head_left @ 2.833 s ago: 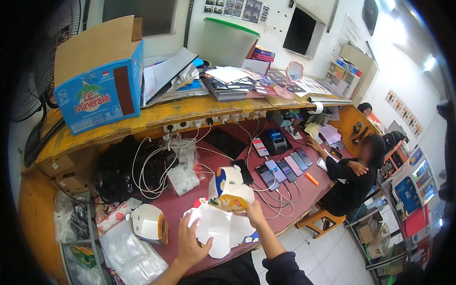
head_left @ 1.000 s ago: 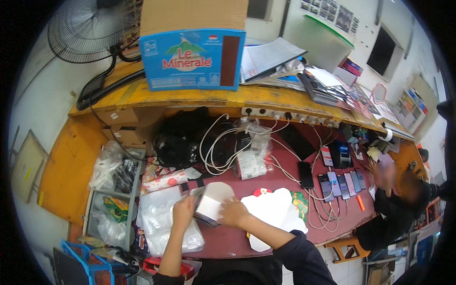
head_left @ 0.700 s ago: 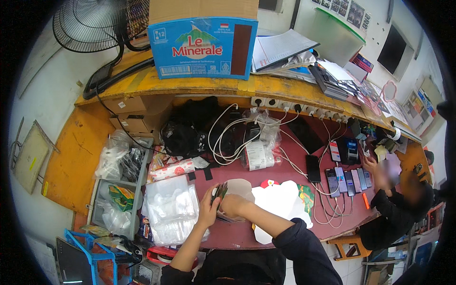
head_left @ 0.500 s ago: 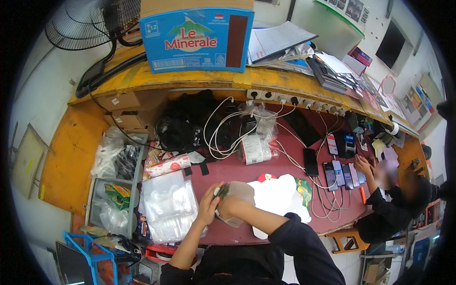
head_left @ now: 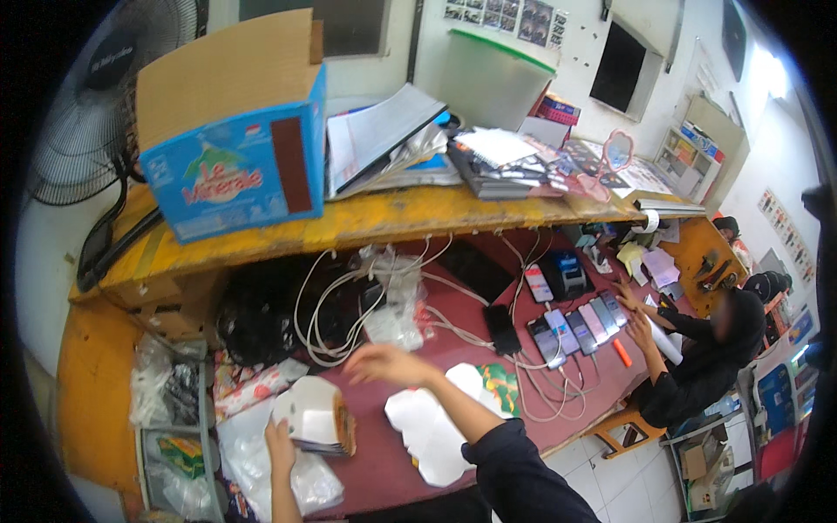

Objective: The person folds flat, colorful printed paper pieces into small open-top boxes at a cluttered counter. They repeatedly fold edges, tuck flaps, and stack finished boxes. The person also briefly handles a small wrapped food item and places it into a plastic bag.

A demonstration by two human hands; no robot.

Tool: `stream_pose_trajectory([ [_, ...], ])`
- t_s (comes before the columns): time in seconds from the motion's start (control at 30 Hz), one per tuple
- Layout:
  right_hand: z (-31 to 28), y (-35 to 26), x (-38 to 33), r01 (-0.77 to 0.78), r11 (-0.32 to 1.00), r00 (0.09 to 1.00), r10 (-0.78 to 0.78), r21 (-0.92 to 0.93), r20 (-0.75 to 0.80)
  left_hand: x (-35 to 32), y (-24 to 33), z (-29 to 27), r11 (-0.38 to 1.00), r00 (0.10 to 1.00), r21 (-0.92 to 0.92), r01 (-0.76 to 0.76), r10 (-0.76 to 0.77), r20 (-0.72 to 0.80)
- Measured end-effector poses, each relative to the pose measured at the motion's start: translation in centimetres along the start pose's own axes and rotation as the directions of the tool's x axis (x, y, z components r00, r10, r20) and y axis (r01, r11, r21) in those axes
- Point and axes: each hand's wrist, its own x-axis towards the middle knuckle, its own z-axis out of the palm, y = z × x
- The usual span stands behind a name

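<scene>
My left hand (head_left: 281, 446) grips the near left edge of a thick stack of white paper pieces with brown edges (head_left: 316, 411), perhaps folded food boxes. The stack is tilted on the red tabletop, partly over clear plastic bags (head_left: 316, 485). My right hand (head_left: 388, 363) is in the air to the right of the stack, apart from it, fingers stretched out and holding nothing. Below my right forearm lie flat white cut-out sheets with wavy edges (head_left: 427, 436). A green and orange patterned piece (head_left: 500, 389) lies at their far right.
Looped white cables (head_left: 336, 340) and a bagged parcel (head_left: 392, 322) lie farther back. Several phones (head_left: 580, 329) on cables are at the right, beside a co-worker (head_left: 697, 349) with both hands over the table. A grey bin of bags (head_left: 207, 410) stands left; a blue carton (head_left: 235, 187) sits on the shelf.
The view has swung right. Both hands were together at a whitish paper thing; now my right hand is lifted away and my left holds the stack. The co-worker's hands have moved.
</scene>
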Motion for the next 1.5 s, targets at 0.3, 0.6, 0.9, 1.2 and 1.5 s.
stream_pose_trajectory([
  [0.3,-34.9,9.5,-11.1,0.177,0.958,-0.031,0.236,0.227,-0.971,1.0,2.0,-0.8,0.978,0.979,0.138,-0.158,0.173,-0.108],
  [0.6,-43.5,11.2,-2.8,0.010,0.907,-0.179,0.417,0.422,-0.891,3.8,5.3,0.6,0.943,0.921,0.308,-0.128,0.228,-0.316],
  [0.9,-42.4,10.9,-0.9,0.102,0.915,-0.177,0.403,0.391,-0.898,4.8,4.9,0.8,0.943,0.897,0.272,-0.191,0.280,-0.342],
  [1.2,-42.8,10.3,-1.9,0.127,0.917,-0.162,0.394,0.377,-0.905,6.5,3.3,0.4,0.695,0.707,0.323,-0.642,0.700,-0.102],
  [1.5,-43.4,10.3,-1.8,0.171,0.915,-0.146,0.389,0.365,-0.909,6.9,2.0,-0.2,0.599,0.657,0.454,-0.660,0.753,-0.039],
])
